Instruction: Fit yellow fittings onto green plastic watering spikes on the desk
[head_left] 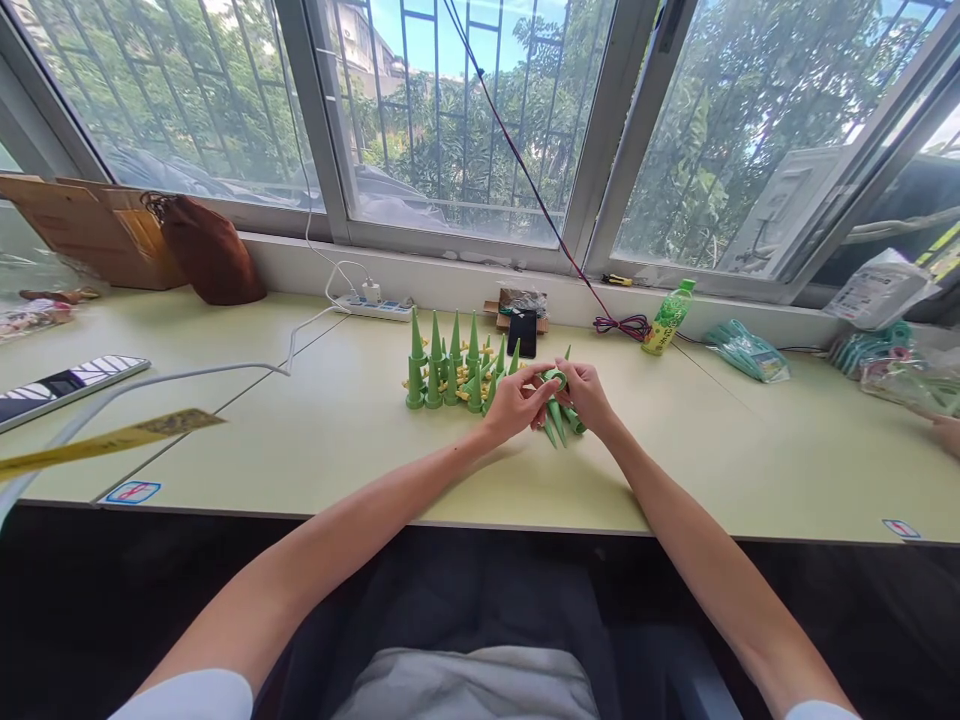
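Observation:
Close together over the middle of the table, both my hands are closed around a green plastic plant-watering spike [553, 379]. Its round, hollow end faces me. My left hand [519, 402] wraps its fingers about the spike from the left. My right hand [589, 392] pinches at its rim, and the fingers partly hide what they grip. Under the hands lie several loose green spikes [556, 425], tips toward me. Just left of my left hand, green cone-shaped spikes [433, 385] stand upright in rows, with small yellow valves [444, 388] showing among them.
Behind the spikes are a black phone [523, 334] and a white power strip [379, 308]. A green drink bottle [667, 318] stands back right. A white cable [217, 372] crosses the left side. Another person's hand [946, 432] shows at the right edge.

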